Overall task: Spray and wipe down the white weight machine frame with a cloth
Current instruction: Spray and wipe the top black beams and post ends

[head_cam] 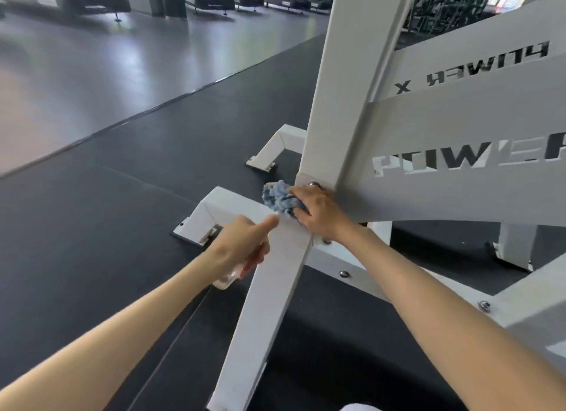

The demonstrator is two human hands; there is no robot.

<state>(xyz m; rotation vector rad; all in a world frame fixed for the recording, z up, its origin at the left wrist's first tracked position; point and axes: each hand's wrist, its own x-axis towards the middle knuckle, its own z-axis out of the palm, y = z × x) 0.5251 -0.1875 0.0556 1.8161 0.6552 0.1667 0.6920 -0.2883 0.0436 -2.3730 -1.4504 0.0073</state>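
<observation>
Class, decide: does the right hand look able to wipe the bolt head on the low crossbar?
Probably yes: the right hand, gripping the blue cloth, is close by the bolt head, with nothing between them.

open dark floor [122,196] left, white frame [337,104] right

Your right hand [318,214] grips blue cloth [277,197] on white frame [337,104] | your left hand [242,245] grips clear bottle [226,279] beside it
</observation>
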